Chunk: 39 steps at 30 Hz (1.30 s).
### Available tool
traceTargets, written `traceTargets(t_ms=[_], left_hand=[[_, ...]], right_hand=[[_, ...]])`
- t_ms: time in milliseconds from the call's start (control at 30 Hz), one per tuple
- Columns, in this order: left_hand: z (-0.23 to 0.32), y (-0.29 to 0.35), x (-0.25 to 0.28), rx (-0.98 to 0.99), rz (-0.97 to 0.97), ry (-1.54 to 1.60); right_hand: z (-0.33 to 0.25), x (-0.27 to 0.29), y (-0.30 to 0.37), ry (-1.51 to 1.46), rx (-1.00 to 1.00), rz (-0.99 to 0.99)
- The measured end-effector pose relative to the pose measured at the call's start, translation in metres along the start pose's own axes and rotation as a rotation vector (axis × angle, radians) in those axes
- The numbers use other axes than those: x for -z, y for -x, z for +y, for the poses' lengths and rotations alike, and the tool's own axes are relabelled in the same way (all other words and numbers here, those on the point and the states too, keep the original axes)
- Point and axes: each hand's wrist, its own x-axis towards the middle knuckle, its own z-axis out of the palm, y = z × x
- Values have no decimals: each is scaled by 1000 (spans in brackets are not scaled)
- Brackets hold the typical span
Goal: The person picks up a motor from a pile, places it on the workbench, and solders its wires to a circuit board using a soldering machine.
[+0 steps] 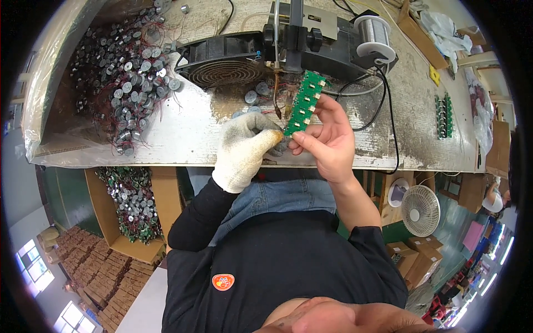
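Between the fingers of my bare right hand [327, 136] is a long green circuit board [304, 105], held tilted with a row of small white connectors along it. My left hand [244, 147], in a white glove with stained fingertips, is pinched closed at the board's lower end. A round grey shape shows beside its fingertips, partly hidden; I cannot tell whether it is a small motor. Just above the hands, a thin soldering tip [277, 105] points down from a black upright stand [295, 33]. A few small round metal motors [251, 97] lie behind my left hand.
A heap of small motors with red wires [133, 83] fills the plastic-lined tray at left. Behind the hands stand a black blower fan [227, 64] and a solder wire spool [373, 36]. Black cables [391, 111] cross the bench. More green boards [444, 116] lie right.
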Motion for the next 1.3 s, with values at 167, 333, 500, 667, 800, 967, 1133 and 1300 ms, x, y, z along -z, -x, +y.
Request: traceTargets(t_ms=[167, 333, 500, 667, 800, 967, 1133, 1300], left_hand=[[-9, -1, 1, 18, 15, 63], [-9, 1, 1, -23, 22, 4], [-1, 12, -1, -33, -8, -229], [-24, 47, -18, -596, 243, -760], [-41, 53, -55, -934, 205, -791], [-40, 25, -94, -1096, 276, -765], [-16, 12, -116, -1059, 86, -684], [-3, 10, -134, -701, -102, -228]], right_hand=[[5, 2, 1, 15, -16, 8], [5, 4, 3, -6, -24, -19], [4, 16, 11, -39, -34, 2], [-12, 35, 42, -109, -130, 53], [-22, 48, 69, -152, -157, 132], [-41, 48, 94, -108, -51, 181], [-46, 67, 101, 20, 220, 174], [-60, 85, 58, 55, 312, 246]])
